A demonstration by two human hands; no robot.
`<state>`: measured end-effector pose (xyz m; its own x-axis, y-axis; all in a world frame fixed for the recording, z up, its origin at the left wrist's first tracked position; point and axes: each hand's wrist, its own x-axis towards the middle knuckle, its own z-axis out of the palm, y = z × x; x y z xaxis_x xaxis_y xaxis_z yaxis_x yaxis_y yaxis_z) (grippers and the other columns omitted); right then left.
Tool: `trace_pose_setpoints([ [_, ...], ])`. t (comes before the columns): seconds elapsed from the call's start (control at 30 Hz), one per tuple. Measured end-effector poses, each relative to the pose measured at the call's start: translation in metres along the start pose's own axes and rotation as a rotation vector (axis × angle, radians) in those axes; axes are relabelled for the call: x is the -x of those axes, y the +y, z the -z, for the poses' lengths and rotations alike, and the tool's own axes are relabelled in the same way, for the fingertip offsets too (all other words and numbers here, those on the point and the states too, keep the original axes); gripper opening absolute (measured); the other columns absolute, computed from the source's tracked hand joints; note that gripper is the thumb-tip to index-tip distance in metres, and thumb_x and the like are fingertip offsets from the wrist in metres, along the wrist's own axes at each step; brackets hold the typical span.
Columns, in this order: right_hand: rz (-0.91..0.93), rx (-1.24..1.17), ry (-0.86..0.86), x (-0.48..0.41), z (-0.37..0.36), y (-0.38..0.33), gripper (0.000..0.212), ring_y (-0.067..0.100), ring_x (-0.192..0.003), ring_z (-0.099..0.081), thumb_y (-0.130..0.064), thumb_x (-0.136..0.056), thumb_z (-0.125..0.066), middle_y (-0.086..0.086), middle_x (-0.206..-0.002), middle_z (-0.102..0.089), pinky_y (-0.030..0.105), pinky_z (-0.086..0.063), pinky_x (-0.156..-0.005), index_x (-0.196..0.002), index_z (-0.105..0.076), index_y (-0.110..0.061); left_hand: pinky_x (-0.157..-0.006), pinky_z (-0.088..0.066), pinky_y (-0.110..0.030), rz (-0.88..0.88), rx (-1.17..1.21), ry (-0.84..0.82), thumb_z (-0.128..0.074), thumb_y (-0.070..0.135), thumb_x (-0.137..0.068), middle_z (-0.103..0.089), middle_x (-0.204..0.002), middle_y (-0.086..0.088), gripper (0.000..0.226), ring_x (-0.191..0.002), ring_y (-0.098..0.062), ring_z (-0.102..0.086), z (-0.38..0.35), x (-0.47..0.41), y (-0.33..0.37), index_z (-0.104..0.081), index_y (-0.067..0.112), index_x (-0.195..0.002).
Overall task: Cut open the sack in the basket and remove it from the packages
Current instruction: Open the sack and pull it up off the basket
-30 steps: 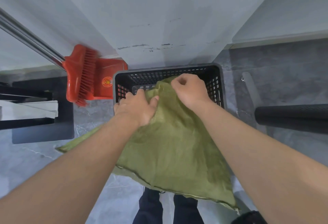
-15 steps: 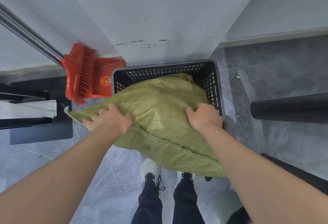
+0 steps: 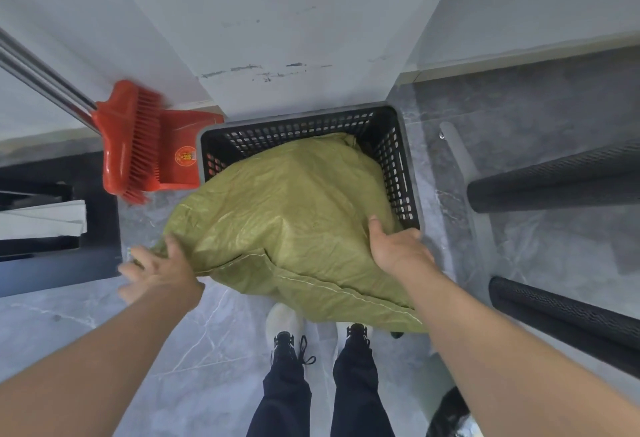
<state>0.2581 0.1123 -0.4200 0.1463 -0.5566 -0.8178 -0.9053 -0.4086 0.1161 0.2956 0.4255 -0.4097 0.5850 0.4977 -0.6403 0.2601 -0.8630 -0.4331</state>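
Observation:
A green woven sack [image 3: 294,215] bulges out of the black plastic basket [image 3: 298,121] on the floor. Its near end hangs over the basket's near rim towards my feet. My left hand [image 3: 162,270] is motion-blurred at the sack's left corner. Its thumb lies on the fabric and its fingers are spread out to the left over the corner. My right hand [image 3: 398,246] holds the sack's right side by the basket's near right corner, thumb on top and fingers curled down out of sight. The packages are hidden inside the sack.
A red broom and dustpan [image 3: 145,149] lean against the wall left of the basket. A dark stand [image 3: 100,229] sits at the left. Two black padded bars [image 3: 554,180] reach in from the right. My shoes [image 3: 287,339] stand just below the sack.
Both hands have come from the sack's far top end to its near sides. The sack has spread wider and now overhangs the basket's near rim.

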Motion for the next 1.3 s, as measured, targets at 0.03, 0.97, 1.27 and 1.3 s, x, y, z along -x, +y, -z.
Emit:
trace_pose_setpoints([
  [0.03,-0.008,-0.015,-0.013,0.003,0.003,0.003,0.105,0.040,-0.131,-0.051,-0.081,-0.092,-0.021,0.023,-0.151,-0.044,0.045,-0.043,-0.095,-0.162,-0.006,-0.005,-0.108,-0.041,-0.056,-0.002,0.012,0.023,-0.080,0.052,-0.080,-0.016,-0.155,-0.024,0.108,-0.146,-0.046,-0.021,0.000,-0.006,-0.004,-0.007,0.036,-0.158],
  [0.97,0.417,-0.991,0.398,0.105,0.017,-0.048,0.053,0.027,-0.097,-0.065,-0.033,-0.077,-0.074,0.007,-0.114,-0.061,0.048,-0.055,-0.088,-0.116,-0.038,-0.041,-0.074,-0.036,-0.029,-0.588,0.908,0.230,-0.036,0.009,-0.104,-0.063,-0.097,-0.005,0.026,-0.089,-0.023,-0.052,0.084,0.059,0.029,-0.060,0.012,-0.096],
  [1.27,0.343,-0.895,0.544,0.143,0.054,-0.030,0.034,0.028,-0.117,-0.061,-0.014,-0.108,-0.044,0.009,-0.130,-0.065,0.028,-0.042,-0.088,-0.140,-0.055,-0.016,-0.071,-0.048,-0.047,-0.681,0.971,0.352,-0.038,0.020,-0.103,-0.064,-0.083,-0.009,0.023,-0.080,-0.037,-0.058,0.142,0.109,0.003,-0.052,0.019,-0.085],
  [1.3,0.317,-0.899,0.524,0.149,0.059,-0.026,0.033,0.028,-0.117,-0.060,-0.014,-0.109,-0.042,0.010,-0.130,-0.066,0.027,-0.039,-0.085,-0.139,-0.058,-0.014,-0.072,-0.046,-0.046,-0.692,0.939,0.370,-0.038,0.019,-0.103,-0.064,-0.084,-0.009,0.023,-0.081,-0.037,-0.058,0.147,0.114,-0.002,-0.053,0.018,-0.087],
])
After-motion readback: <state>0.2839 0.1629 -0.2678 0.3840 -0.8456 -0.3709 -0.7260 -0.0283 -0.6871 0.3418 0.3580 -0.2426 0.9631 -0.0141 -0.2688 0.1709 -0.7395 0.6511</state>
